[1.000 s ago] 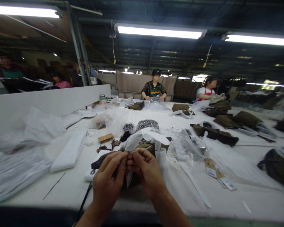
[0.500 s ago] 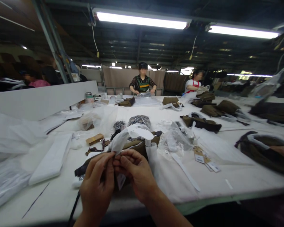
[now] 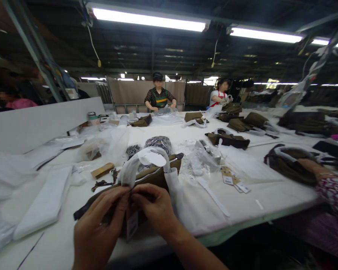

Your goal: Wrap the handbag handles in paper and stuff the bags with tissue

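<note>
White folded stack (image 3: 43, 208): one, long, flat on the tabletop (image 3: 242, 210), left of the left hand (image 3: 100, 225). Clear plastic bag (image 3: 83, 153): one, brownish contents, beyond that hand. Brown packet (image 3: 103, 170): one, nearer the hand, on its far side. Patterned dark cord (image 3: 100, 184): one, just beyond the left hand's knuckles.

Left hand: thumb and forefinger pinched together, meeting the right hand (image 3: 154, 212), likewise pinched; what lies between the fingertips is too small to tell. Olive bag (image 3: 154, 175): one, directly behind both hands, partly hidden by them. Wrapped handle (image 3: 129, 173): one, white covering, arching up from the bag just above the fingertips. White tag (image 3: 132, 225): one, hanging below the fingertips, between the hands.

White serrated strip (image 3: 213, 197): one, right of the right hand. Cardboard tags (image 3: 227, 175): several, farther right. Second olive bag (image 3: 291, 167): one, well right, touched by a co-worker's hand (image 3: 311, 166).
</note>
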The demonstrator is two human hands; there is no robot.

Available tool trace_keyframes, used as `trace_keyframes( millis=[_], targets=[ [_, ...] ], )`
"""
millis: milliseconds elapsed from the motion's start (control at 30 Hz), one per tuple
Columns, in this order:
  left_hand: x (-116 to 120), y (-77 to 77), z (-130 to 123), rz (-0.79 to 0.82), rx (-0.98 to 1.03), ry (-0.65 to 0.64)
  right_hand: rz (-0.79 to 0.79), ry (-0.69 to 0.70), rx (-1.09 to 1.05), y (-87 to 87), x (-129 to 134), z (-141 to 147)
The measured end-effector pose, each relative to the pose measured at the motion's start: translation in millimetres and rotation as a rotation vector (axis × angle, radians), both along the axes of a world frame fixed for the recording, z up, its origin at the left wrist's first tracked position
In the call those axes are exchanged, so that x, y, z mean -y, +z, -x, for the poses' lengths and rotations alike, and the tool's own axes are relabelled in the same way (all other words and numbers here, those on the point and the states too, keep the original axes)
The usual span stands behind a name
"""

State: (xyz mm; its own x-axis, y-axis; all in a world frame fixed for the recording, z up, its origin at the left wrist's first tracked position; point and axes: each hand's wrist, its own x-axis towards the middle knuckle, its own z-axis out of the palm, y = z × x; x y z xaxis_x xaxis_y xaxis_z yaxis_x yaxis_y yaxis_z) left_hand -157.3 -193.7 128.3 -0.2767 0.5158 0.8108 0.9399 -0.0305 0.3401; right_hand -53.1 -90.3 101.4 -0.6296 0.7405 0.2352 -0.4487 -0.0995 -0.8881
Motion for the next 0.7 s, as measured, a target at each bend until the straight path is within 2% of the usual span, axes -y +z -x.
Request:
trace_keyframes(
  millis=[100, 233, 533, 700],
  targets=[
    [6.3, 5.4, 8.0, 0.092, -0.020, -0.062, -0.008, -0.033, -0.025, -0.4, 0.0, -0.4],
    [12.8, 9.9, 12.4, 0.187, -0.052, -0.047, -0.033, -0.041, -0.029, -3.2, 0.6, -2.7],
    [16.7, 7.4, 7.7, 0.190, -0.190, 0.083, -0.160, -0.125, 0.016, -2.0, 4.3, -6.4],
    [17.3, 7.4, 8.2, 0.208, -0.219, 0.084, -0.355, -0.175, 0.055, -3.9, 2.1, -8.5]
  ],
)
